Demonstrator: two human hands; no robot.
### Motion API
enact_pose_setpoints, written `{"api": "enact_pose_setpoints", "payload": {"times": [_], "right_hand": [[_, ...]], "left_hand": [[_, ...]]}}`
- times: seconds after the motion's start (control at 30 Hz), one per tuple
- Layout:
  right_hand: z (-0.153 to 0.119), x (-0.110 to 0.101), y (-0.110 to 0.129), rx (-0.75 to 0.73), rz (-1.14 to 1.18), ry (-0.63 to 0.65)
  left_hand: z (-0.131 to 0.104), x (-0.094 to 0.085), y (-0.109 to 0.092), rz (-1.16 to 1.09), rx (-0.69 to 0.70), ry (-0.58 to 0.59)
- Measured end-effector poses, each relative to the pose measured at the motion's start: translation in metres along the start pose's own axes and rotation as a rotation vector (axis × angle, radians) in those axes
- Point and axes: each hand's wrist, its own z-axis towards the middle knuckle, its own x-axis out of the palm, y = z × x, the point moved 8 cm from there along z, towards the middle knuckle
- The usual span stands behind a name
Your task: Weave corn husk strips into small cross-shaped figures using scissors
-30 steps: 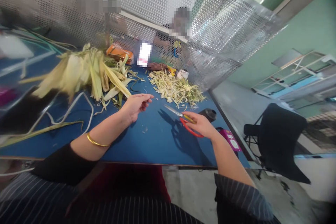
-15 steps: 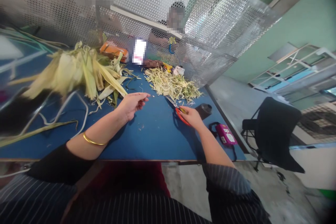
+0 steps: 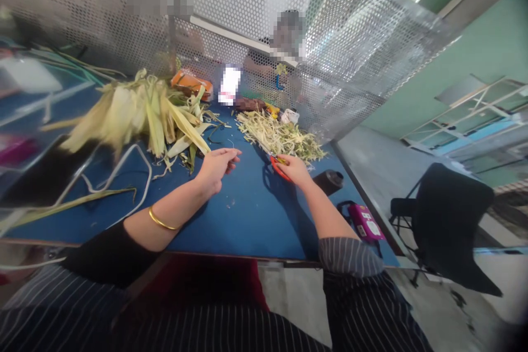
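Observation:
My right hand (image 3: 293, 170) is closed on the handles of orange scissors (image 3: 280, 169), whose blades point up and left toward a pile of shredded husk strips (image 3: 280, 135). Over the blue table (image 3: 243, 220), my left hand (image 3: 218, 168) has its fingers curled together; whether something thin is between them cannot be made out. Just beyond my left hand lie the ends of a large heap of pale corn husks (image 3: 152, 115). A dark cylinder (image 3: 329, 181) lies to the right of my right hand.
A purple box (image 3: 365, 221) with a black strap is near the table's right edge. An orange packet (image 3: 192, 84) and a lit phone (image 3: 230, 85) stand at the back before a perforated metal screen (image 3: 243, 0). Behind it is a person. A black chair (image 3: 451, 225) stands right.
The view has shifted, so most things appear further right. My right hand and the scissors have moved slightly left, nearer the shredded pile and my left hand.

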Motion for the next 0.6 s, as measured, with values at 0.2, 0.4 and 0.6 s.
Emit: {"api": "enact_pose_setpoints", "payload": {"times": [0.2,0.4,0.6], "right_hand": [[0.017,-0.015,0.010,0.036,0.266,0.003],[-0.037,-0.020,0.000,-0.042,0.187,-0.038],[-0.102,-0.018,-0.023,-0.211,-0.619,-0.162]], "left_hand": [[-0.006,0.018,0.022,0.206,-0.074,0.171],[-0.013,0.028,0.023,0.279,-0.012,0.237],[-0.006,0.019,0.021,0.282,0.102,0.142]]}}
